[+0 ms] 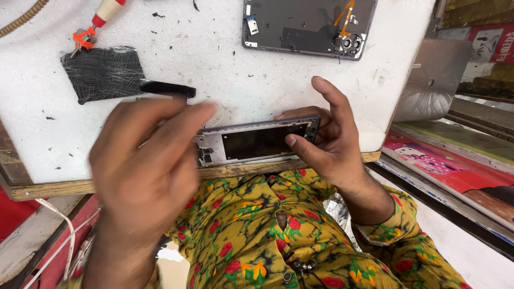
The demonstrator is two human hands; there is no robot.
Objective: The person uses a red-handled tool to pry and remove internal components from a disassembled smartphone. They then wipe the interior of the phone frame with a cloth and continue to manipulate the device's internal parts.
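The phone frame [257,142], a flat grey metal shell with a dark rectangular window and small cut-outs at its left end, lies along the near edge of the white board [214,64]. The right hand [326,139] clasps its right end: thumb pressed on the front face by the window's corner, fingers curled behind the top edge, forefinger raised free. The left hand [147,166] is motion-blurred over the frame's left end, fingers loosely bent; whether it grips the frame or anything else cannot be told.

Just below the held frame the board stops at a raw wooden lip, and beyond that is the patterned yellow shirt [267,230], so there is little room toward the body. Above the grip the board is open, rough and pitted, strewn with dark specks.

Up and left of the left hand lies a scratched black mat [101,72] with a black-handled tool [166,88] at its corner. Well above the right hand rests a grey phone back cover [300,24] with camera rings and an orange flex strip.
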